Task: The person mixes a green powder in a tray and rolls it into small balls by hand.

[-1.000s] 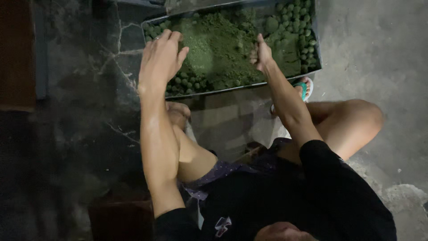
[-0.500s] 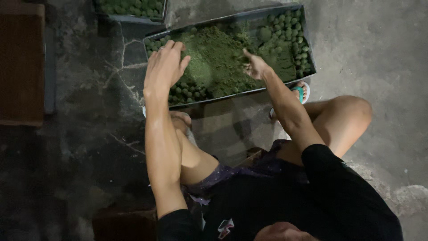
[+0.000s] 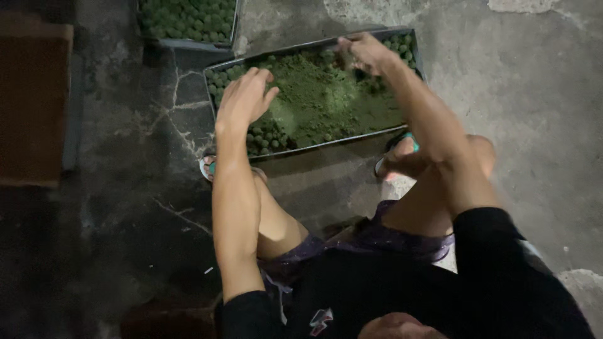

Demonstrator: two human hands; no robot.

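Observation:
A shallow metal tray (image 3: 213, 88) lies on the cracked floor in front of me. It holds a mound of green powder (image 3: 320, 100) with small green balls (image 3: 267, 138) along its edges. My left hand (image 3: 244, 100) rests palm down on the near left part of the tray, fingers apart, over powder and balls. My right hand (image 3: 363, 53) hovers blurred over the far right part of the tray, fingers curled; whether it holds anything cannot be told. I am squatting, knees on either side.
A second tray (image 3: 188, 43) full of green balls sits at the far left. A brown board (image 3: 34, 107) lies on the left. My sandalled feet (image 3: 396, 160) stand just before the near tray. The concrete floor (image 3: 534, 94) is cracked and stained.
My right hand has lifted from the powder and swung toward the far right corner of the tray. My left hand stays on the near left side. The camera has tilted, showing the second tray.

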